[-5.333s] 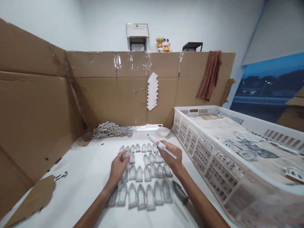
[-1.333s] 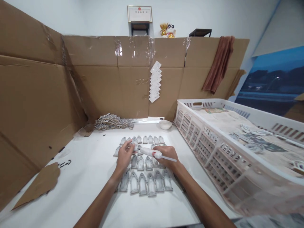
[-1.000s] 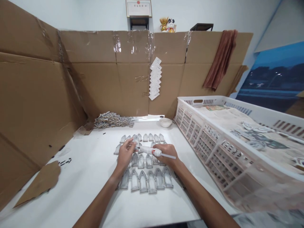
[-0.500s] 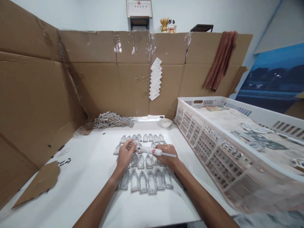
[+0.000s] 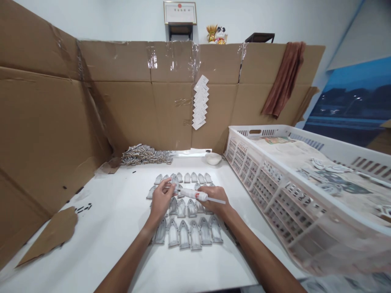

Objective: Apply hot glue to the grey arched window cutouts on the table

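Note:
My left hand (image 5: 162,199) pinches a small grey arch-shaped metal piece (image 5: 174,180) between thumb and fingers, raised over the rows on the table. My right hand (image 5: 215,197) is closed around a white tube (image 5: 194,194) with red marking, held nearly level. Its narrow left end points at the metal piece, close to my left fingertips; whether they touch I cannot tell. A thin white rod (image 5: 216,200) sticks out past the tube's right end. Below and around both hands lie rows of similar arch-shaped pieces (image 5: 183,235), some hidden by the hands.
A heap of small metal parts (image 5: 145,154) lies at the back left, and a white dish (image 5: 213,158) at the back. On the right stands a large white crate (image 5: 259,171). Cardboard walls (image 5: 122,106) enclose the table. Small black bits (image 5: 82,208) lie at left near a cardboard scrap (image 5: 50,236).
The tube has tilted very slightly, its rod end a touch lower and further left. The metal piece has shifted slightly left. Both hands keep their grips.

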The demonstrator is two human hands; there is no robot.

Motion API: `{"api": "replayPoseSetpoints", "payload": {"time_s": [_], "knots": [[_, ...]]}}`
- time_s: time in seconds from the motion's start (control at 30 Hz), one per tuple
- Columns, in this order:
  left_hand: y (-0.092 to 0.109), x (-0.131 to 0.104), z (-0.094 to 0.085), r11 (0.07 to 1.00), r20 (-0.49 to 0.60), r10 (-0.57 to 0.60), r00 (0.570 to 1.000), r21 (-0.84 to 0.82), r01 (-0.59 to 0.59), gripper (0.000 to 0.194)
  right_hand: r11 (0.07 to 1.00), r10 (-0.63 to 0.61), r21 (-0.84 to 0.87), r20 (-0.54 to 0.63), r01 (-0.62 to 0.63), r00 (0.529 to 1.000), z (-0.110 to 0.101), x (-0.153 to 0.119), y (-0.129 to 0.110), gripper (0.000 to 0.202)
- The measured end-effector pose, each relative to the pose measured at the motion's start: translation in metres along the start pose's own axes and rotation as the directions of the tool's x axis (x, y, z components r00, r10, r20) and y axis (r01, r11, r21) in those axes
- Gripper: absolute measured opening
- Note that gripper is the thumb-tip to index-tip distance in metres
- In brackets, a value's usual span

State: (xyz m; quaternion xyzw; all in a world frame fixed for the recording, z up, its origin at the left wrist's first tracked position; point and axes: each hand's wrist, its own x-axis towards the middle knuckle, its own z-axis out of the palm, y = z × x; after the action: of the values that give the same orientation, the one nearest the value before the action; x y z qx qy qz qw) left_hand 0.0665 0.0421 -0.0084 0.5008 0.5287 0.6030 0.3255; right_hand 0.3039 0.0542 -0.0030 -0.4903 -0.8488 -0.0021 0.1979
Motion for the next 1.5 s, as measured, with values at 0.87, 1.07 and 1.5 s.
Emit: {"api": "replayPoseSetpoints", "payload": {"time_s": [0.87, 1.07, 1.5], "knots": [[0.004, -0.004, -0.006, 0.955, -0.016, 0.075, 0.997, 0.289, -0.067, 0.049, 0.991, 0.083, -0.109, 0.041, -0.078, 0.996, -0.002, 0.0, 0.014, 0.027], [0.0, -0.002, -0.004, 0.929, 0.01, 0.039, 0.999, 0.369, -0.04, 0.044, 0.978, 0.162, -0.113, -0.106, -0.173, 0.981, 0.008, -0.002, 0.033, 0.028], [-0.001, 0.024, 0.038, 0.7, 0.274, -0.062, 0.96, 0.697, -0.154, 0.038, 0.963, 0.255, -0.031, -0.226, -0.269, 0.94, 0.005, 0.001, 0.035, 0.032]]}}
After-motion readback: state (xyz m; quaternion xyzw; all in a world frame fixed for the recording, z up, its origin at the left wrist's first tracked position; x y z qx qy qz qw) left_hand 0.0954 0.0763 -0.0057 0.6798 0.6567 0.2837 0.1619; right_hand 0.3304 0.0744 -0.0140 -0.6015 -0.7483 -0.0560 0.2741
